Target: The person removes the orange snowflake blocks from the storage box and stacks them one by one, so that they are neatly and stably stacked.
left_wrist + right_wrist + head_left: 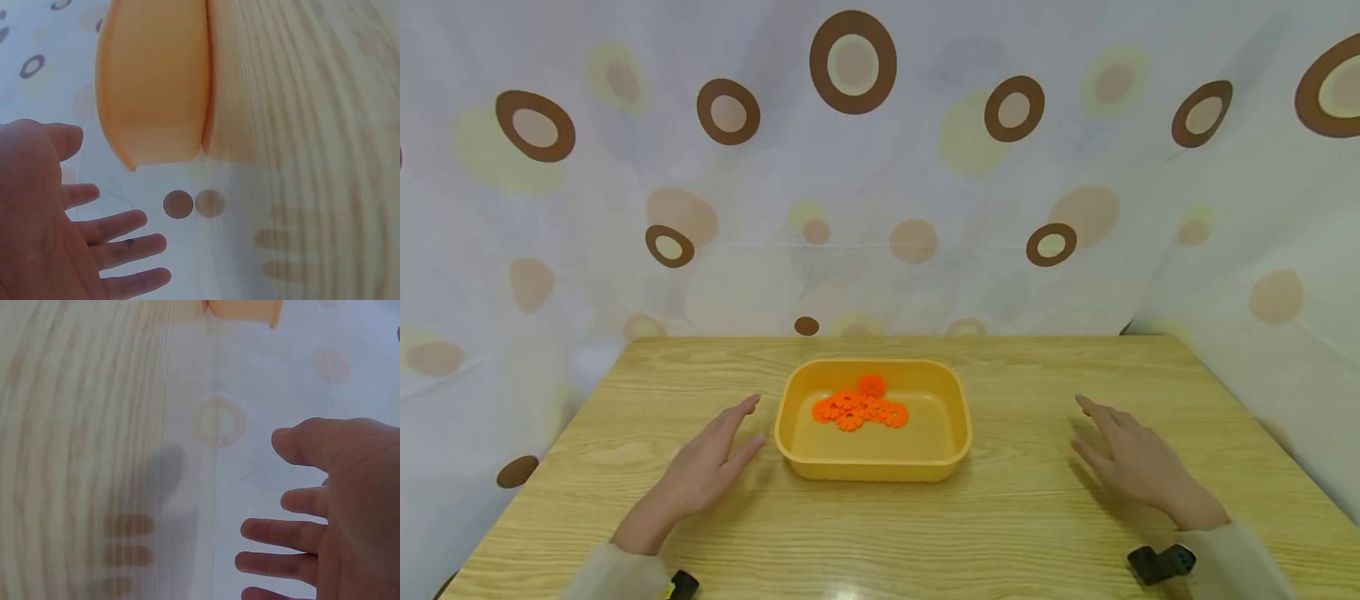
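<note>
A yellow plastic tray [936, 450] stands on the table, with several flat orange notched discs [850, 410] piled toward its left side and one leaning near the back wall. My left hand [703, 467] is held just left of the tray, fingers extended and thumb apart, with nothing in it. In the left wrist view the palm [37, 219] faces the tray's side wall [156, 81]. Farther off to the right, my right hand [1138, 462] hovers over the table with straight, spread fingers and holds nothing. Its palm [362, 512] shows in the right wrist view.
The wooden table [880, 542] reaches back to a white curtain [880, 283] printed with brown and yellow circles, which also hangs along both sides. A black wrist camera [1161, 564] sits at the right sleeve, another black device [683, 585] at the left.
</note>
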Tool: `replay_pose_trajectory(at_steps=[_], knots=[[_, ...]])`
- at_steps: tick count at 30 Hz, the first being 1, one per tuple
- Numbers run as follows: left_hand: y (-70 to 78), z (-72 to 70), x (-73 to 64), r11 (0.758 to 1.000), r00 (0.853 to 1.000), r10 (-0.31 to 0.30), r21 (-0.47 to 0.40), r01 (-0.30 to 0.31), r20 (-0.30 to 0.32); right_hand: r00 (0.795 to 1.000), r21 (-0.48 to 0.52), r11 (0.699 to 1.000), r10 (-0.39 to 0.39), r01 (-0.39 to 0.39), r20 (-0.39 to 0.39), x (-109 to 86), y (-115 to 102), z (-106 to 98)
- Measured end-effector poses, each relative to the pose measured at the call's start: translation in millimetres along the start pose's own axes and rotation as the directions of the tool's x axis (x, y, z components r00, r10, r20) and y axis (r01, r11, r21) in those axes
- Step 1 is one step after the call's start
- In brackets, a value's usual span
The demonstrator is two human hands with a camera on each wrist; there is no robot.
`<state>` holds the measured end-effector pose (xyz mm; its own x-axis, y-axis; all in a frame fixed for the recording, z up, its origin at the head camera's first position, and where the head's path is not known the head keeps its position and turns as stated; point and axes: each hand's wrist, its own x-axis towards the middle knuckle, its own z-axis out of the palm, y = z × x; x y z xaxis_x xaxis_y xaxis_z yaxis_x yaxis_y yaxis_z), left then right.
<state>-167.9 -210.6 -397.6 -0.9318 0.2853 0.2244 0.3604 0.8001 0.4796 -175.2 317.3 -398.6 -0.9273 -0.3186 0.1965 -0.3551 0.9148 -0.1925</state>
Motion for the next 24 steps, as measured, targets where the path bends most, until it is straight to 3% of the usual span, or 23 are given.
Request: replay_pose_trajectory(at_steps=[11,15,20,24], knots=[[8.3,4.7,8.8,0.999,1.0,-0.005,-0.047,0.004,-0.009,0.999,0.111,0.993,-0.046,0.046,0.001,14.9,-15.0,2.2],[12.1,8.2,9.4,0.997,1.0,0.002,-0.08,-0.002,0.002,0.994,0.109,0.99,-0.085,0.091,-0.064,19.8,-20.9,3.9],[16.6,9.8,13.1,0.994,1.0,-0.008,-0.109,0.01,0.022,0.959,0.051,0.978,-0.188,0.203,-0.212,30.5,-31.2,3.5],[18.6,9.0,16.0,0.992,0.999,-0.024,-0.125,0.029,0.044,0.941,0.069,0.961,-0.246,0.268,-0.232,42.4,-43.2,6.2]])
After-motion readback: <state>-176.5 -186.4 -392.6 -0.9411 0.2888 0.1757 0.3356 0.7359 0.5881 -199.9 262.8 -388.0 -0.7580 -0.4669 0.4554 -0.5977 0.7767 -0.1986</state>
